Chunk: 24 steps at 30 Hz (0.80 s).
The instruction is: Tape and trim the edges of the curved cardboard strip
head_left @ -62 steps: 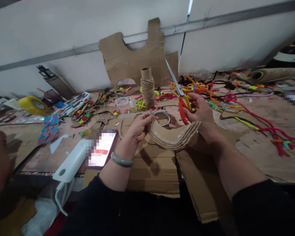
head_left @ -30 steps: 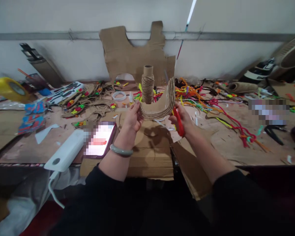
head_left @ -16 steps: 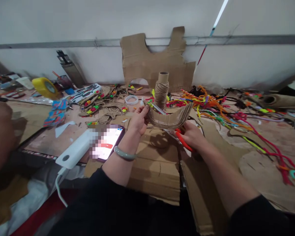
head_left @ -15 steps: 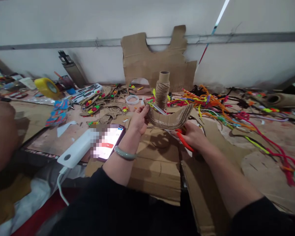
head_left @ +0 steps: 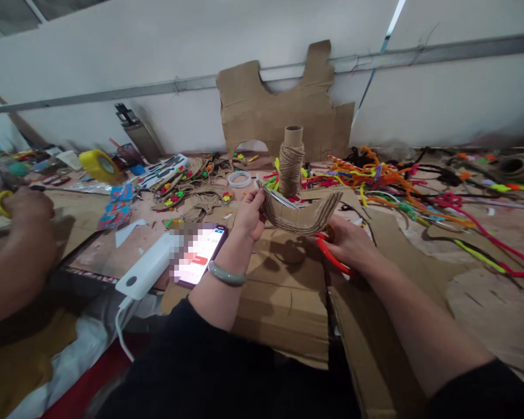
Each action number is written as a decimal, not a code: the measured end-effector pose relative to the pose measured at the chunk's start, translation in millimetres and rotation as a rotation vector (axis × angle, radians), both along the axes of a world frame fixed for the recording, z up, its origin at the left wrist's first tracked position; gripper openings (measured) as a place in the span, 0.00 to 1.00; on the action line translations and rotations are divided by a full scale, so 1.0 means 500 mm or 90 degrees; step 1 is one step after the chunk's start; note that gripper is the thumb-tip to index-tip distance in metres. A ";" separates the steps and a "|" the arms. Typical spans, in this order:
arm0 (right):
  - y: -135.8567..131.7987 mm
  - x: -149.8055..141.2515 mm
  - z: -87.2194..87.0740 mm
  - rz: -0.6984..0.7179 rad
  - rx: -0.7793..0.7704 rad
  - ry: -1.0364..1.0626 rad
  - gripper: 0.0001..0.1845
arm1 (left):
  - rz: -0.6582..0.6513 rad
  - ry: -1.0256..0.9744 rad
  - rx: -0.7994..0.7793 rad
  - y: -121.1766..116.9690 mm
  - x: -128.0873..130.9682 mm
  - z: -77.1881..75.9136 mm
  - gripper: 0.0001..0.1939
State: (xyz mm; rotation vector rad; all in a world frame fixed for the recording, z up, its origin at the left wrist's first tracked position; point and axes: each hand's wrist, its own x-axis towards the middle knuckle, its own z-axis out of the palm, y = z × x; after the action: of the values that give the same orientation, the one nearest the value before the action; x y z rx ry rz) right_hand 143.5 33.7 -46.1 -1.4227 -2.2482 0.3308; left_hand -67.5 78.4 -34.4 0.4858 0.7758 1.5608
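My left hand [head_left: 248, 216] pinches the left end of a curved cardboard piece edged with jute twine [head_left: 301, 214], holding it up over the table. My right hand [head_left: 351, 244] is closed round the red handles of a pair of scissors [head_left: 327, 251]; their blades reach up behind the curved piece towards its left end. A spool of jute twine on a cardboard tube [head_left: 290, 162] stands just behind the piece. A green bangle sits on my left wrist.
Flat cardboard sheets [head_left: 283, 291] lie under my hands. A phone [head_left: 199, 254] and white power bank [head_left: 148, 272] lie to the left. Coloured pipe cleaners [head_left: 419, 192] sprawl at right. Twine ornaments [head_left: 187, 186], a tape ring, yellow tape [head_left: 99, 166] and another person's hand [head_left: 26, 215] are at left.
The curved piece was turned from lying level to standing up, then lowered level again. My right hand dropped beneath it with the scissors. The other person's hand came further into view at left.
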 end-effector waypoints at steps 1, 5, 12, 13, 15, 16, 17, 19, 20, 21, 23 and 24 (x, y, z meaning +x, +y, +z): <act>0.000 0.000 -0.001 -0.003 -0.001 0.002 0.18 | -0.003 -0.001 -0.001 0.000 0.000 0.000 0.08; 0.000 0.000 -0.006 -0.001 0.013 0.045 0.18 | -0.017 0.001 0.015 -0.001 0.001 -0.003 0.07; 0.002 0.001 -0.017 -0.030 0.026 0.023 0.15 | -0.034 0.029 0.012 -0.005 -0.001 -0.001 0.05; 0.002 0.001 -0.018 -0.032 0.033 0.023 0.15 | -0.032 0.030 0.008 -0.005 -0.001 0.000 0.05; 0.002 0.001 -0.021 -0.021 0.039 0.036 0.14 | -0.026 0.025 0.002 -0.006 0.000 0.003 0.06; 0.002 0.001 -0.021 -0.014 0.039 0.044 0.14 | -0.024 0.022 0.001 -0.007 0.000 0.004 0.06; 0.002 0.001 -0.021 -0.009 0.038 0.049 0.13 | -0.025 0.021 0.000 -0.007 0.000 0.005 0.06; 0.001 0.000 -0.021 -0.005 0.032 0.052 0.14 | -0.025 0.026 -0.004 -0.008 0.001 0.005 0.06; 0.001 0.000 -0.020 -0.007 0.029 0.052 0.15 | -0.025 0.031 -0.005 -0.008 0.000 0.005 0.06; 0.001 -0.001 -0.020 -0.008 0.026 0.051 0.15 | -0.023 0.035 -0.006 -0.007 0.000 0.004 0.06; -0.001 -0.002 -0.020 -0.006 0.022 0.049 0.16 | -0.019 0.038 -0.004 -0.007 0.000 0.003 0.06; -0.002 -0.004 -0.020 -0.004 0.020 0.048 0.16 | -0.019 0.037 -0.002 -0.006 0.000 0.002 0.05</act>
State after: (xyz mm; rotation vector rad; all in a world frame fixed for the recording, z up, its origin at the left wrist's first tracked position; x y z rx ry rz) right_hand 141.6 32.9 -56.2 -1.3779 -2.1784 0.3408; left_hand -67.4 75.2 -33.3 0.5405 0.8123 1.5238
